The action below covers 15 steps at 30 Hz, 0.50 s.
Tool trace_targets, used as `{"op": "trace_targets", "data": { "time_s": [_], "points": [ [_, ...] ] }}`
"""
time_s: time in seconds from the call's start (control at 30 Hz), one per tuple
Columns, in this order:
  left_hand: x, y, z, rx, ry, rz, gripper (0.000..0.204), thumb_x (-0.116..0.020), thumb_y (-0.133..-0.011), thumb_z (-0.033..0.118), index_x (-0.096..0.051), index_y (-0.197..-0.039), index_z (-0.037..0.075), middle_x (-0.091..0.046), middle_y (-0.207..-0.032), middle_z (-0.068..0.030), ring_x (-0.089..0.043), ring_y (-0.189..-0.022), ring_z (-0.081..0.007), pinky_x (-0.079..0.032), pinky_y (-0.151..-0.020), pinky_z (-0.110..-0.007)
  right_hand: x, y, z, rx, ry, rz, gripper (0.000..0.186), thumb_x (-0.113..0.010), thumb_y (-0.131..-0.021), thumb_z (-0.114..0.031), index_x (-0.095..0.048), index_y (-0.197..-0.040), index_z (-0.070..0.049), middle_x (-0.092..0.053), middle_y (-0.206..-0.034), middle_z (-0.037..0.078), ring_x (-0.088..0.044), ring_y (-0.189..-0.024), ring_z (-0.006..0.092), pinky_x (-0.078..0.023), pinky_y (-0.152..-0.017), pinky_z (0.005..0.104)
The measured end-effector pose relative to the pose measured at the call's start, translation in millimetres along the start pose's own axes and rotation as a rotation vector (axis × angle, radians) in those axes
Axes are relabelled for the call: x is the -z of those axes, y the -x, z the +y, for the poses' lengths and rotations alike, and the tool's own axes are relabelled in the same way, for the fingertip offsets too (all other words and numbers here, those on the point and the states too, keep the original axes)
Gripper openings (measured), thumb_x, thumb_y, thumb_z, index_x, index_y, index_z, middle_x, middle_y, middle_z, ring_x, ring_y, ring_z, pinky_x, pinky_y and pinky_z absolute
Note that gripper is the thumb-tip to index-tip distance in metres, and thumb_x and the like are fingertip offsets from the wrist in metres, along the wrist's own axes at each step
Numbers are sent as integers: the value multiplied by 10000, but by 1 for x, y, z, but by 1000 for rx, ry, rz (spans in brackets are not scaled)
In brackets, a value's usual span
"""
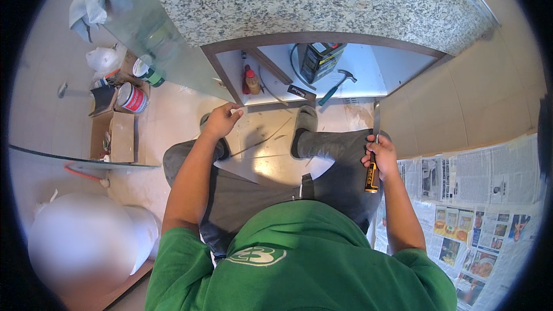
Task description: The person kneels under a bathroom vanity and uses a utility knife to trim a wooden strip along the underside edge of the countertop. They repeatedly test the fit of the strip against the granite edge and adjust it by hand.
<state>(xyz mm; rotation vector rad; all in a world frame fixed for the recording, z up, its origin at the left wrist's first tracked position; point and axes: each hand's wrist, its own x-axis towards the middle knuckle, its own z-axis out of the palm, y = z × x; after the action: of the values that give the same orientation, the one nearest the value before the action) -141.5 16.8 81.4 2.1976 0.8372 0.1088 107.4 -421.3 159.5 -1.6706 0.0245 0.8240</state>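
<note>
While the person sat low before an open cabinet [373, 78], an orange and black tool [371, 177] with a long, narrow blade was held over the right thigh. The blade pointed away from the body, toward the cabinet's right end. The right hand [379, 155] was closed round the upper part of the handle, its fingers bent firmly against it; whether the tool rested on the leg could not be determined.

The left hand [222, 120] was near the cabinet's front left corner. Its fingers were half bent with the thumb set apart, and nothing was seen in its grasp; contact with the cabinet edge could not be confirmed.

The cabinet contained a dark rectangular can [321, 60], standing tilted in view, a hammer [337, 86] and a bottle [252, 82] with a red cap. A small black box [300, 92] was located at the front edge.

To the left, a cardboard box [122, 138] stood open, its contents too small to identify. Beside it were a white tub [133, 98] with a red label and a green and white tub [147, 71]; their contents could not be made out. Newspaper [461, 184] was spread at the right.
</note>
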Motion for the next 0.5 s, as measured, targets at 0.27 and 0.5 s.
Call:
{"op": "trace_targets", "data": {
  "time_s": [0.27,0.5],
  "points": [
    [-6,-3,-12,-6,-47,1,403,-686,-967,325,-650,-1217,11,-654,-738,-86,-617,-620,-154,-506,-619,-323,1,0,1,2,-6,0,261,-596,-891,-45,-535,-1142,-6,-557,-706,54,-620,-496,187,-508,-430,300],
    [-5,-1,-9,-7,-80,-17,402,-680,-969,318,-651,-1213,-1,-653,-715,-91,-622,-628,-164,-509,-627,-321,2,-1,2,-3,-14,-2,271,-597,-891,-41,-538,-1152,-5,-557,-703,51,-619,-493,183,-504,-422,294]
  ]
}}
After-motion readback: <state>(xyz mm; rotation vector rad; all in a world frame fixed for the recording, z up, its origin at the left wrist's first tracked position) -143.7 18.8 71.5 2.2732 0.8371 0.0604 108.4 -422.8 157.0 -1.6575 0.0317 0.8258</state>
